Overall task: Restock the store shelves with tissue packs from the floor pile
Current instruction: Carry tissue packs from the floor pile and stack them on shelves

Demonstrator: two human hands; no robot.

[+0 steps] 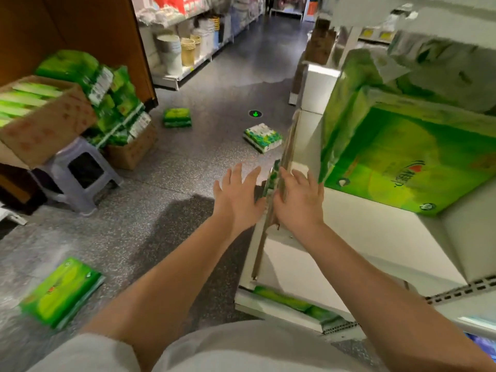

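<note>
Both my hands reach forward with straight, spread fingers and hold nothing. My left hand (237,196) hovers over the floor just left of the white shelf's front edge (271,210). My right hand (300,200) is over that edge, above the shelf board (362,237). A large green tissue pack (408,159) lies on the shelf to the right of my right hand. On the floor lie a green pack (60,292) at lower left, a small green pack (177,118) and a white-green pack (263,137) farther off. Green packs (295,302) show on the shelf below.
At left, a cardboard box (40,116) of green packs rests on a grey plastic stool (77,173). Behind it, stacked green packs (112,103) sit over another box (134,150). The aisle runs ahead past shelves with buckets (171,53). A green arrow mark (255,113) is on the floor.
</note>
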